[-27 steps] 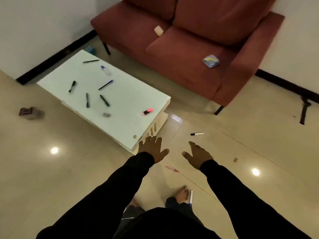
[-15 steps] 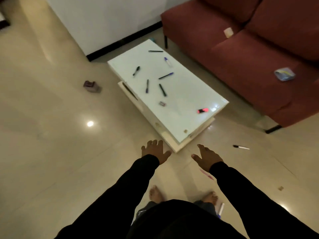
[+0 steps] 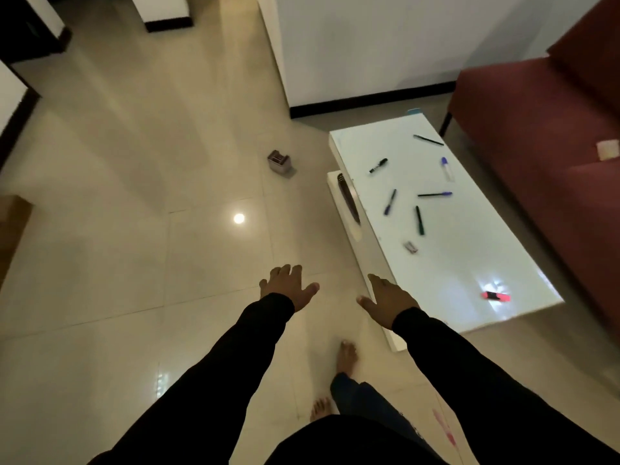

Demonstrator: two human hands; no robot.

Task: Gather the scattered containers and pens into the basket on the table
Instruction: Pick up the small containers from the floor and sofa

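Observation:
Several pens and markers lie scattered on the white low table [image 3: 463,256]: a black marker [image 3: 378,165], a purple-capped marker [image 3: 447,168], a blue pen [image 3: 390,202], a dark pen [image 3: 419,220], a pink highlighter [image 3: 496,296] near the front corner and a small sharpener [image 3: 410,247]. A small grey container [image 3: 279,161] stands on the floor left of the table. A pink pen [image 3: 444,427] lies on the floor by my feet. My left hand [image 3: 288,286] and right hand [image 3: 389,298] hover empty with fingers spread, over the floor beside the table. No basket is visible.
A dark red sofa [image 3: 543,129] stands right of the table with a pale small object [image 3: 608,150] on its seat. A dark mesh item [image 3: 349,199] sits on the table's lower shelf. A white wall column [image 3: 352,55] rises behind. Tiled floor spreads to the left.
The view has swung left: table and sofa slid to the right, and the grey container came nearer the middle. Both hands stay empty and spread in front of me.

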